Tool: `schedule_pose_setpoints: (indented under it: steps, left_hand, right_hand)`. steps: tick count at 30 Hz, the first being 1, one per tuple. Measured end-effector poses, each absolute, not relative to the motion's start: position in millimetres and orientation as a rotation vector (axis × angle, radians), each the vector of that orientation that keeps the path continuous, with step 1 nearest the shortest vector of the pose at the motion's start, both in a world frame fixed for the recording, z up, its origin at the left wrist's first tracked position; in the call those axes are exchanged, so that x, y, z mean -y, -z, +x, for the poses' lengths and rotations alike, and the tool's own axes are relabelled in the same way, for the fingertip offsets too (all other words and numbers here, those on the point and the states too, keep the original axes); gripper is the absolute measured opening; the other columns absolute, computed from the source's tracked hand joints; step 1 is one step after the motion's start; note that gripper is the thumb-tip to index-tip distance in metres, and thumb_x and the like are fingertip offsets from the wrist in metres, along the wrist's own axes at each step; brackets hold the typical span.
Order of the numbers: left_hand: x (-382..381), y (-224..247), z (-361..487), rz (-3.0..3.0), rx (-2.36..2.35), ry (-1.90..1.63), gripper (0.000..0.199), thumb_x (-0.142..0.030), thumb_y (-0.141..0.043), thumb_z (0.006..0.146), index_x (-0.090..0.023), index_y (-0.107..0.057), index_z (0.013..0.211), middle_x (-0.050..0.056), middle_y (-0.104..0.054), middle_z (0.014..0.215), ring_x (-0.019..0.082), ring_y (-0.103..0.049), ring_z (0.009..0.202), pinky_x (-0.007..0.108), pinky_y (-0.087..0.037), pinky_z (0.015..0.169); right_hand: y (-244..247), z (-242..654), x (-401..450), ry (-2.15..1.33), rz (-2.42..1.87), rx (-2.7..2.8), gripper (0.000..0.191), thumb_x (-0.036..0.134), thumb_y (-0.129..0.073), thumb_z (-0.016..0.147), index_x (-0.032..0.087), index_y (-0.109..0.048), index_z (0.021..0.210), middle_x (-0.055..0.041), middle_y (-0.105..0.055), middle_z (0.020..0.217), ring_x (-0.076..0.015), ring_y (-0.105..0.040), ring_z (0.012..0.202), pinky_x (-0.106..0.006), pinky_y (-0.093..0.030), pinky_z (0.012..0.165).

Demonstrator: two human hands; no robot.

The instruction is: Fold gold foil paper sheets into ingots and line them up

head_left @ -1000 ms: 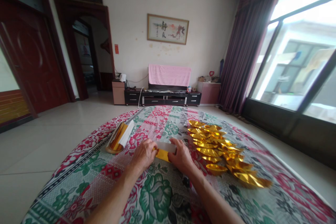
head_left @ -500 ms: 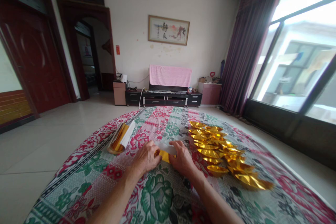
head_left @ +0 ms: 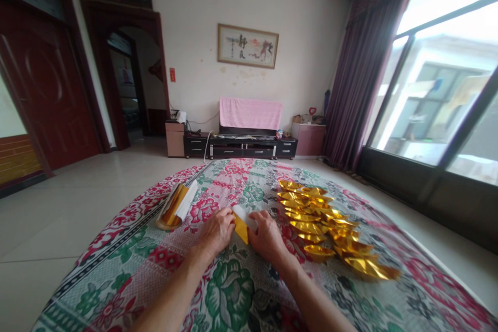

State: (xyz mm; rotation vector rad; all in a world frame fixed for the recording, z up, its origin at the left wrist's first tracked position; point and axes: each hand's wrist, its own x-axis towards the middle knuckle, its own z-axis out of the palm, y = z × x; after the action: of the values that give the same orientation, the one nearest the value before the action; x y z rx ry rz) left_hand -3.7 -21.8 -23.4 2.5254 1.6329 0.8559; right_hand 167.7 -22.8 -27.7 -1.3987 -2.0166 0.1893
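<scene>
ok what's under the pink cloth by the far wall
Below the pink cloth, a dark strip of something shows above the black cabinet. The rest is covered, so I can't tell what it is.

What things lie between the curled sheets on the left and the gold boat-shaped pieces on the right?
In the head view, the left hand, the gold-and-white paper and the right hand are there, over the patterned tablecloth.

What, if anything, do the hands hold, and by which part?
A gold-and-white paper: the left hand holds its left end, the right hand its right end.
</scene>
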Motion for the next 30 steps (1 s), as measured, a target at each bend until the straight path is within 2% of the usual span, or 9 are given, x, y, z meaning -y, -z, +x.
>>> schedule_pose_setpoints:
  steps: [10, 14, 21, 26, 30]
  left_hand:
    - [21.6, 24.4, -3.0, 2.606, -1.523, -0.805, 0.027, -0.015, -0.038, 0.085, -0.019, -0.063, 0.075, 0.004, -0.06, 0.086, 0.015, -0.056, 0.086, 0.025, -0.042, 0.081]
    - [21.7, 23.8, -4.1, 2.586, -1.457, -0.791, 0.025, -0.012, -0.039, 0.082, -0.019, -0.062, 0.076, 0.004, -0.061, 0.086, 0.015, -0.056, 0.085, 0.025, -0.042, 0.079]
    - [20.9, 25.3, -7.7, 2.586, -1.418, -0.811, 0.023, -0.013, -0.041, 0.081, -0.021, -0.063, 0.081, 0.003, -0.06, 0.085, 0.015, -0.055, 0.086, 0.025, -0.042, 0.08]
    - [20.9, 26.8, -6.7, 2.577, -1.43, -0.84, 0.023, -0.014, -0.042, 0.08, -0.021, -0.064, 0.082, 0.003, -0.061, 0.089, 0.015, -0.055, 0.088, 0.026, -0.042, 0.083]
    - [24.2, 21.6, -6.9, 2.527, -1.426, -0.823, 0.016, -0.017, -0.05, 0.075, -0.021, -0.064, 0.08, 0.002, -0.06, 0.087, 0.016, -0.054, 0.088, 0.026, -0.042, 0.082]
  right_hand:
    - [20.7, 167.2, 27.8, -0.134, -1.488, 2.051, 0.027, 0.017, -0.052, 0.069, 0.016, -0.063, 0.094, -0.0093, -0.058, 0.094, -0.0199, -0.056, 0.084, -0.029, -0.042, 0.076]
    - [9.9, 172.2, 31.2, -0.001, -1.351, 2.037, 0.03, 0.009, -0.048, 0.067, 0.02, -0.063, 0.091, -0.0067, -0.059, 0.101, -0.0207, -0.053, 0.094, -0.033, -0.037, 0.084]
    - [9.5, 177.7, 36.8, -0.234, -0.891, 2.356, 0.038, 0.003, -0.044, 0.058, 0.023, -0.063, 0.083, 0.0, -0.063, 0.098, -0.0165, -0.054, 0.094, -0.031, -0.036, 0.088]
    - [15.4, 184.5, 37.3, -0.375, -0.826, 2.297, 0.032, 0.004, -0.044, 0.057, 0.02, -0.064, 0.075, -0.0024, -0.064, 0.095, -0.0147, -0.057, 0.091, -0.028, -0.039, 0.088]
    - [15.6, 188.0, 39.1, -0.412, -0.843, 2.234, 0.029, 0.004, -0.045, 0.057, 0.019, -0.064, 0.072, -0.0036, -0.064, 0.092, -0.0141, -0.059, 0.088, -0.027, -0.042, 0.086]
